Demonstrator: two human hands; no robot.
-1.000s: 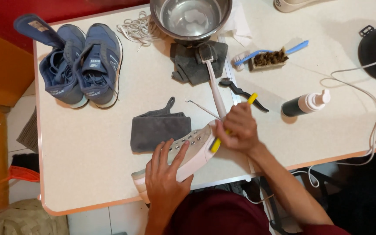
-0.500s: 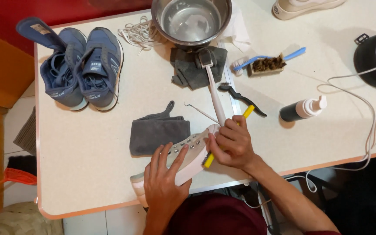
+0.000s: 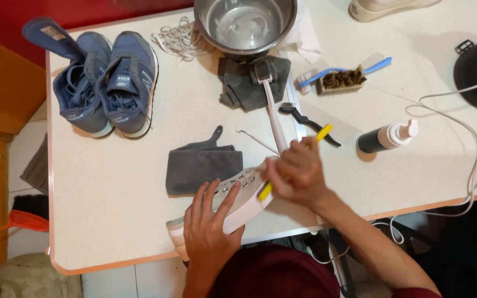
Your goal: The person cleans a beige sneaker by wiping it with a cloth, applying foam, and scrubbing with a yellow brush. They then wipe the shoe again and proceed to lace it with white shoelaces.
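- The left hand (image 3: 208,232) lies flat on a white sneaker (image 3: 238,198) at the lower centre of the frame, fingers spread over the eyelets, pinning it to the near edge of the white table (image 3: 111,221).
- The right hand (image 3: 299,174) is closed round a yellow-handled brush (image 3: 293,163), working end down at the shoe's toe and hidden behind the knuckles.
- The shoe's heel overhangs the table edge; I'd say a hard stroke could tip it off if that palm eases up.
- A grey cloth (image 3: 202,165) lies just beside the shoe, to its upper left.
- A dark bottle with a white pump (image 3: 387,137) lies on its side right of centre, near the working elbow; a wide swing might send it rolling.
- A steel bowl (image 3: 244,25) at the top centre looks to hold water, well apart from the scrubbing, so little spill risk.
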